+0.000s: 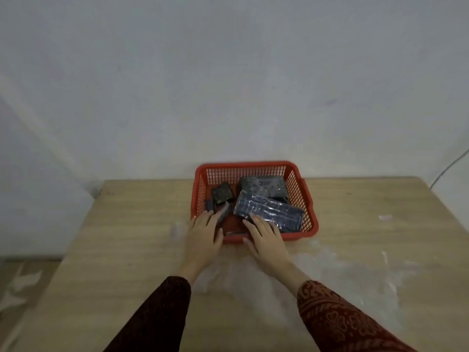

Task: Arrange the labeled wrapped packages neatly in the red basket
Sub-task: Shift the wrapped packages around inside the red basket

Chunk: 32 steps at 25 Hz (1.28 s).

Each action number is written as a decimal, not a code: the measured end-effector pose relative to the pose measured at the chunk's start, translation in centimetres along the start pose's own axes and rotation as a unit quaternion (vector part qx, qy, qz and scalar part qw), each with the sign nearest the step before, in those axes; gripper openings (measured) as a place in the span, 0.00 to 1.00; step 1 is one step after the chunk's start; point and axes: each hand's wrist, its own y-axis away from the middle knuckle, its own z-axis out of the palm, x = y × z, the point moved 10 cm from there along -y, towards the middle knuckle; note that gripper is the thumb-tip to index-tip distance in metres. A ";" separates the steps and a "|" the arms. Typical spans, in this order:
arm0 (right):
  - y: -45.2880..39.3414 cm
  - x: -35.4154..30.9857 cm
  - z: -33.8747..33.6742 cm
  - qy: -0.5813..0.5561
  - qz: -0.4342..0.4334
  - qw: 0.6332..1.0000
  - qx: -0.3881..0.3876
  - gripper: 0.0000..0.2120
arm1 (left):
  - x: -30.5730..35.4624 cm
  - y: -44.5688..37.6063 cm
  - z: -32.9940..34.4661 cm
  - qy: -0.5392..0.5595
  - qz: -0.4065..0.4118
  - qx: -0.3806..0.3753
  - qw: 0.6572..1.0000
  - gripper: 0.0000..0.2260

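Note:
The red basket point(308, 199) stands at the table's far middle, against the wall. Inside it, a large black wrapped package point(264, 185) lies at the back right. A long blue wrapped package point(271, 212) leans across its front. A small dark package point(222, 193) sits at the left, with a tiny one point(209, 205) beside it. My left hand point(204, 235) reaches over the near left rim, fingers and thumb around a slim grey package point(224, 211). My right hand point(265, 236) lies flat over the near rim, fingertips on the blue package's near edge.
The wooden table point(132, 224) carries white smears and clear plastic film point(330, 273) in front of the basket and to the right. A pale wall rises right behind the basket. A thin cable point(449, 168) hangs at the far right.

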 end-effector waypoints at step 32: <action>-22.4 -3.0 6.4 0.143 0.046 0.960 -0.238 0.29 | -6.7 -6.5 0.0 0.200 -0.147 0.118 0.961 0.28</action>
